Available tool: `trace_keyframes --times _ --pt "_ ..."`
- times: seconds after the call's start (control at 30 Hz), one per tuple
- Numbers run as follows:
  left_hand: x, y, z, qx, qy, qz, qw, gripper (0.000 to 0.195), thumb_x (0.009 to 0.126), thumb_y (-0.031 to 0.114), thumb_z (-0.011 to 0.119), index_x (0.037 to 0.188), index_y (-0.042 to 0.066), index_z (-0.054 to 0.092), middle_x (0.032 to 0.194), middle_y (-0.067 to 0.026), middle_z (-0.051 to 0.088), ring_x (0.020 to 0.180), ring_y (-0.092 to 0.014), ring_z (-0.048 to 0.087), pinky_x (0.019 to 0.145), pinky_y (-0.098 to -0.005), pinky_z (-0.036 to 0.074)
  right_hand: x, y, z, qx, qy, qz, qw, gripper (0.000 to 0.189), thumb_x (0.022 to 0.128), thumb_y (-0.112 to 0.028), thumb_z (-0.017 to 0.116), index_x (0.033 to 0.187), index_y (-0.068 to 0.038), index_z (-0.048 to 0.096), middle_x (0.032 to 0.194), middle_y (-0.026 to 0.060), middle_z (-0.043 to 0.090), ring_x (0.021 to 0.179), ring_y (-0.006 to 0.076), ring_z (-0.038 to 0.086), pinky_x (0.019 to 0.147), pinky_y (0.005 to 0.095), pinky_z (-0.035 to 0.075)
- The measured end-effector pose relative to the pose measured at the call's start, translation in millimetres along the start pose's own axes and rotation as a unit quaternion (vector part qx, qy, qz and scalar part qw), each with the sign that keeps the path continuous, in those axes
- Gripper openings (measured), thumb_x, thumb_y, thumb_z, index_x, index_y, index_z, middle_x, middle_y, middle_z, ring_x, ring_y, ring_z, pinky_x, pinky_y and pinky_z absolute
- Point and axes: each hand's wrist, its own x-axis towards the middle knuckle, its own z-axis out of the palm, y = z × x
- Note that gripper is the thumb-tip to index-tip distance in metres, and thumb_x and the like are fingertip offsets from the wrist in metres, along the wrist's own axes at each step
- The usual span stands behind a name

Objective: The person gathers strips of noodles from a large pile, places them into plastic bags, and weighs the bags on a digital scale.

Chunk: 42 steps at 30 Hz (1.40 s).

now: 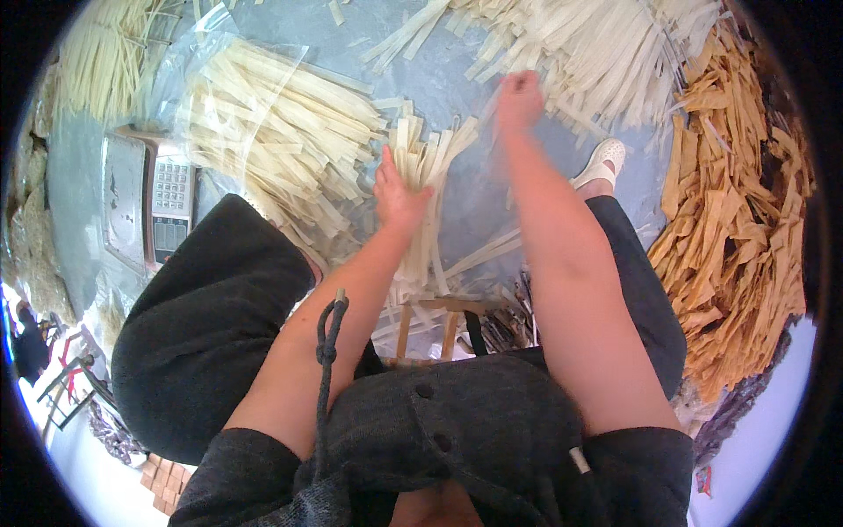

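A loose bundle of flat, pale dried strips [415,148] fans out in front of me, its upper ends splayed. My left hand [400,201] is around its middle, with the bundle passing between thumb and forefinger. Farther right, my right hand [520,99] is closed and blurred by motion. A faint pale streak beside this fist looks like a strip held in it. Beyond it spreads a large pile of pale strips [612,66]. To the left of the bundle, a clear plastic bag [227,85] partly covers more cream strips [296,125].
A scale with a keypad [171,191] stands at the left by my knee. Orange-brown dried strips [731,237] are heaped along the right. A wooden frame [428,323] is low between my legs. My white shoe [602,161] rests on the grey floor [471,211].
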Motion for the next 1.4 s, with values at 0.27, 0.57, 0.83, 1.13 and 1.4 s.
trace_keyframes --times 0.27,0.57,0.83,1.13,1.4 --pt "-2 6 -6 0.01 -0.026 -0.029 0.999 0.115 0.064 0.02 0.083 0.149 0.016 0.006 0.144 -0.0154 0.029 0.125 -0.039 0.037 0.1 -0.0515 0.038 -120 156 -131 -0.203 -0.334 0.243 0.888 0.026 0.082 -0.019 0.058 0.095 0.004 0.064 0.088 0.0199 0.067 0.08 0.0322 0.067 0.075 0.0433 0.051" --pt "17 -5 0 -0.03 -0.062 -0.05 0.996 0.119 0.064 0.019 0.081 0.149 0.013 -0.002 0.144 -0.0197 0.026 0.127 -0.037 0.037 0.103 -0.0484 0.035 -182 13 -57 -0.035 -0.31 0.179 0.933 0.069 0.084 -0.037 0.062 0.138 -0.003 0.036 0.113 0.0221 0.062 0.109 0.0363 0.058 0.094 0.0418 0.044" --pt "39 8 -15 -0.472 -0.312 -0.248 0.786 0.067 0.076 0.018 0.076 0.133 0.002 0.044 0.117 -0.0157 0.059 0.102 -0.027 0.061 0.085 -0.0398 0.051 -178 8 -41 0.148 -0.495 0.177 0.838 0.073 0.082 -0.044 0.06 0.138 -0.003 0.037 0.132 0.0134 0.051 0.122 0.0271 0.049 0.1 0.0379 0.039" --pt "38 -13 10 -0.381 -0.25 -0.141 0.879 0.063 0.074 0.027 0.08 0.124 0.002 0.052 0.114 -0.0127 0.062 0.101 -0.024 0.061 0.083 -0.0381 0.051 -169 -26 -64 0.241 -0.551 0.276 0.75 0.08 0.072 -0.028 0.073 0.139 -0.006 0.035 0.129 0.0093 0.053 0.12 0.0229 0.049 0.102 0.0377 0.038" --pt "6 59 -37 -0.384 -0.315 -0.116 0.86 0.067 0.073 0.023 0.081 0.126 0.001 0.047 0.115 -0.0119 0.059 0.104 -0.024 0.058 0.084 -0.0402 0.05 -170 -32 -84 0.173 -0.49 0.122 0.845 0.103 0.061 -0.031 0.084 0.141 0.0 0.026 0.131 0.0165 0.05 0.122 0.0267 0.048 0.102 0.0361 0.038"
